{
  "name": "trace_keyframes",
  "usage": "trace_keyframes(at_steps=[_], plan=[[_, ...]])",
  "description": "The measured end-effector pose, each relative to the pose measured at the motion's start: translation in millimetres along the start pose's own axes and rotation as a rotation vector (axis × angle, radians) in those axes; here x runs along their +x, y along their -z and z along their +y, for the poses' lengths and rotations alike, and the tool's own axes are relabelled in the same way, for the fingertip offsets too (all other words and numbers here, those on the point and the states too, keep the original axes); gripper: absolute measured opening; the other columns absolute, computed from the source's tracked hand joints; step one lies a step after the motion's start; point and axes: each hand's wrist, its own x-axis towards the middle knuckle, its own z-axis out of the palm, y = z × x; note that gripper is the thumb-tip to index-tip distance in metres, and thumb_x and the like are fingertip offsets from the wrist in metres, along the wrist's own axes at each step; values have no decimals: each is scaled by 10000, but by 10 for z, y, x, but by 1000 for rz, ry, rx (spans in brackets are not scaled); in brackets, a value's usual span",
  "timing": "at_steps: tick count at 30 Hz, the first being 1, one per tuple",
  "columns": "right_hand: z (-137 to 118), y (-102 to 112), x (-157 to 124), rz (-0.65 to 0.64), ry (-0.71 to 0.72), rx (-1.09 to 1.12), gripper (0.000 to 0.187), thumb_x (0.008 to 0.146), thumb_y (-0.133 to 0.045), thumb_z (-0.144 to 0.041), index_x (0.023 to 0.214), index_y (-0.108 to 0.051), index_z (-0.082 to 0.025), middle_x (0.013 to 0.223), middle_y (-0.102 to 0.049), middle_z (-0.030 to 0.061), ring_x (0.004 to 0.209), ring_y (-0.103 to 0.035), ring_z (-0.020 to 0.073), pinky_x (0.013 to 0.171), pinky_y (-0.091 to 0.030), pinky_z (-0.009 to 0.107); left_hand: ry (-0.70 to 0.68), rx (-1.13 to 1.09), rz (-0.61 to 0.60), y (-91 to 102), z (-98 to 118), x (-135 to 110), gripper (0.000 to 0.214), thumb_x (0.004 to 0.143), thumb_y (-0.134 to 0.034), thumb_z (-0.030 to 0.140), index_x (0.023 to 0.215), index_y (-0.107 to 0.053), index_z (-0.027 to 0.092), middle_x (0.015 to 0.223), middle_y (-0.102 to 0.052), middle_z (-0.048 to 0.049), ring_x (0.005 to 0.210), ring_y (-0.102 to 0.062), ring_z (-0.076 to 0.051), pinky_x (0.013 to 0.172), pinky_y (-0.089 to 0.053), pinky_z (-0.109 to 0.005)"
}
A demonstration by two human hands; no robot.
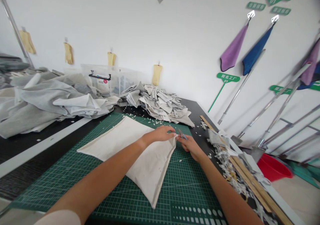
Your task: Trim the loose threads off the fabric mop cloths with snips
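on the mat (190, 185), left hand (160, 133) pinches the cloth (140, 151) corner while right hand (191, 147) grasps snips (182, 134).

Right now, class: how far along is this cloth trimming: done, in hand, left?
Done: a pile of pieces behind the mat, scraps at its right. In hand: left hand pinches the cream cloth at a corner, right hand holds snips there. Left: probably the grey fabric heap.

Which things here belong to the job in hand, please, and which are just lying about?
In use: cloth, pinched at its corner by the left hand; snips in the right hand; mat under it.
Lying about: cloth pile, scraps, ruler, clear box, red basin.
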Motion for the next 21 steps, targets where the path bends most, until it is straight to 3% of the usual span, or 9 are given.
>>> trace_keyframes(at_steps=[2,5,11,21], plan=[[1,7,-8,11,5,5,413,762,-708,-557,888,-569,-189,462,-275,-120,409,-175,62,378,-111,209,-15,-20,8,-197,-17,15,386,917,-525,511,1067,-736,224,1136,-722,-64,1080,-634,-229,996,-452,-319],[-3,0,-6,11,0,-18,425,759,-702,-573,881,-586,-182,452,-287,-115,405,-185,62,380,-118,212,8,-45,112,-312,-33,-49,338,911,-542,477,997,-742,219,1067,-731,-64,1027,-640,-223,970,-464,-325],[21,-41,1,51,5,-24,463,766,-678,-574,967,-639,-159,437,-304,-109,393,-201,67,376,-121,215,58,-184,189,-303,-58,-191,247,892,-581,411,974,-695,207,968,-737,-47,906,-672,-192,837,-516,-292],[77,-85,12,144,58,-53,434,792,-639,-591,925,-637,-178,473,-331,-89,411,-249,81,386,-171,216,91,-108,207,-312,-70,-196,301,885,-571,436,978,-751,213,973,-759,-45,880,-672,-206,774,-493,-287]])
